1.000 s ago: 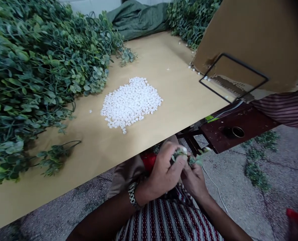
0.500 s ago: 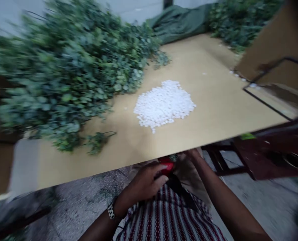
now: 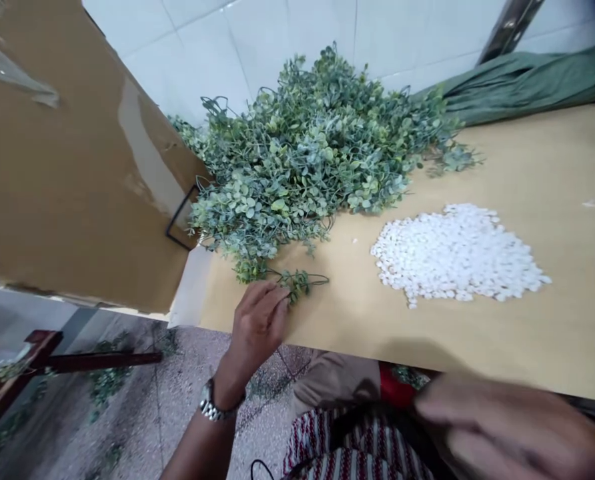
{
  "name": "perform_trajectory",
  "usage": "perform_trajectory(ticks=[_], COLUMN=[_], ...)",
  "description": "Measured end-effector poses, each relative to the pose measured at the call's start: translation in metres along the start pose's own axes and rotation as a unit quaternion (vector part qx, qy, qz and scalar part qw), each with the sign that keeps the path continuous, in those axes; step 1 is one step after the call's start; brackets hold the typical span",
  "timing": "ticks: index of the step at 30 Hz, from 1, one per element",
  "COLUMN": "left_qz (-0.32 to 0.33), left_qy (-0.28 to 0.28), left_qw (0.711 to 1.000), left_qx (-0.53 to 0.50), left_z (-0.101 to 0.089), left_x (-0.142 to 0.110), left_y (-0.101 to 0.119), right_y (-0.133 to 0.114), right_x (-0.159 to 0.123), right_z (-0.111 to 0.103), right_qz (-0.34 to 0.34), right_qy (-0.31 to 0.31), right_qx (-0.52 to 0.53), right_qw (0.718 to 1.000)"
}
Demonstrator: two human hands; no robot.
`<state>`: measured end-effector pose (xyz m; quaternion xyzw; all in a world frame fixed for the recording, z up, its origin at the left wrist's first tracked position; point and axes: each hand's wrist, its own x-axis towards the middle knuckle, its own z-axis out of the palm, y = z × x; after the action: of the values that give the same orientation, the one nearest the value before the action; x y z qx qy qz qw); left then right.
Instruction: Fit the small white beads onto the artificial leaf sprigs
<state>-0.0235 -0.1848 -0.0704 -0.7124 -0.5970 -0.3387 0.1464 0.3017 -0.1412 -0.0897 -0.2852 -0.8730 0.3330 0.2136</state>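
Observation:
My left hand (image 3: 260, 319), with a metal-band watch (image 3: 214, 404) at the wrist, is at the table's front left. Its fingers are closed on a small artificial leafy sprig (image 3: 300, 283) with a thin looped stem; the fingertips are partly hidden. My right hand (image 3: 512, 420) is smeared by motion at the lower right, near the table's front edge, and its fingers cannot be made out. Beside it a red object (image 3: 396, 388) shows over my lap, with some green leaves (image 3: 411, 377) next to it.
Behind my left hand rises a big heap of artificial foliage (image 3: 307, 153). A pile of small white pieces (image 3: 457, 253) lies on the wooden table (image 3: 347, 320). A cardboard box (image 3: 77, 167) stands left; green cloth (image 3: 527, 83) lies along the wall.
The view has swung left. My left hand has left the red object in my lap and reached the leafy sprig on the table. My right hand has come up nearer the camera.

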Motion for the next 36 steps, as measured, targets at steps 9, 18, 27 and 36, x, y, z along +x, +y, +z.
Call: perform_trajectory(ticks=[9,18,27,36], left_qz=[-0.012,-0.047,-0.38,-0.398], left_qy=[-0.081,0.099,-0.09,-0.149], left_qw=[0.99,0.994,0.633,0.577], left_qx=[0.112,-0.02,-0.669,-0.698], left_z=[-0.001,0.007,0.054,0.064], left_x=[0.008,0.01,0.043,0.069], left_y=[-0.031,0.0,0.117,0.132], right_y=[-0.037,-0.002,-0.021,-0.018], right_x=[0.185,0.111,0.07,0.059], right_z=[0.036,-0.004,0.026,0.029], right_qz=[-0.029,0.135,0.119,0.057], right_qy=[-0.028,0.08,0.276,0.308], right_qx=[-0.221,0.189,0.224,0.054], right_qw=[0.975,0.969,0.927,0.948])
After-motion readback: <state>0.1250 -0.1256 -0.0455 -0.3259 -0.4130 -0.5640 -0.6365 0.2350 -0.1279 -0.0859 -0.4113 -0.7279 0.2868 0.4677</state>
